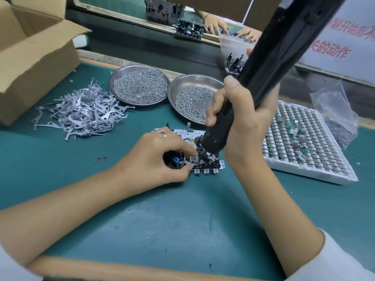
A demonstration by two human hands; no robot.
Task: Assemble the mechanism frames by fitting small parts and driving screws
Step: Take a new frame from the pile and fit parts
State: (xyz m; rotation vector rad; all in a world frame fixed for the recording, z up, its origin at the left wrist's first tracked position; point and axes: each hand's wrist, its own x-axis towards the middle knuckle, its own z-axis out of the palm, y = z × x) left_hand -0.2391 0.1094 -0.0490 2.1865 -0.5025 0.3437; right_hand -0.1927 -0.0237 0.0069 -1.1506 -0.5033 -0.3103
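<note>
A green mat [182, 220] is covered by the work. A black electric screwdriver [263, 67] is gripped by the right hand [239, 122], its tip set on the mechanism frame [194, 155] at mid-mat. This pale perforated plate, crowded with black parts, is pinched by the left hand [160, 155]. Two screw dishes [140, 86] are seen behind.

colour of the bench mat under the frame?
Teal green mat, scuffed with pale marks near the front; the head view shows it.
</note>
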